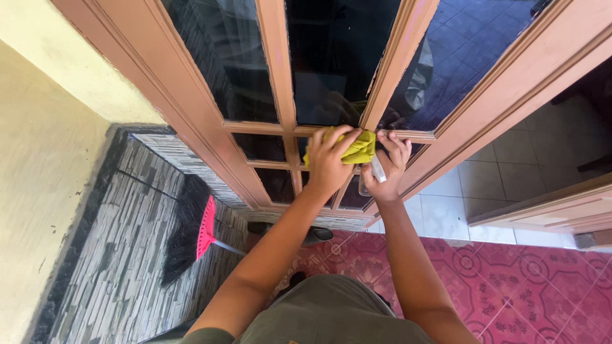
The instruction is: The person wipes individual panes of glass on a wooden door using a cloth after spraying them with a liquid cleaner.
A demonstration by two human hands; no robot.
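A wooden door (210,121) with dark glass panes (331,57) fills the upper half of the frame. At centre the left hand (328,162) presses a yellow cloth (357,150) against the frame's crossbar, fingers curled tight on it. Just right of it, the right hand (386,169) rests on the same bar, fingers wrapped round a small clear bottle (377,172). Wiping looks to be midway: which panes are done cannot be told. A red-headed broom (194,226) leans on the wall at lower left.
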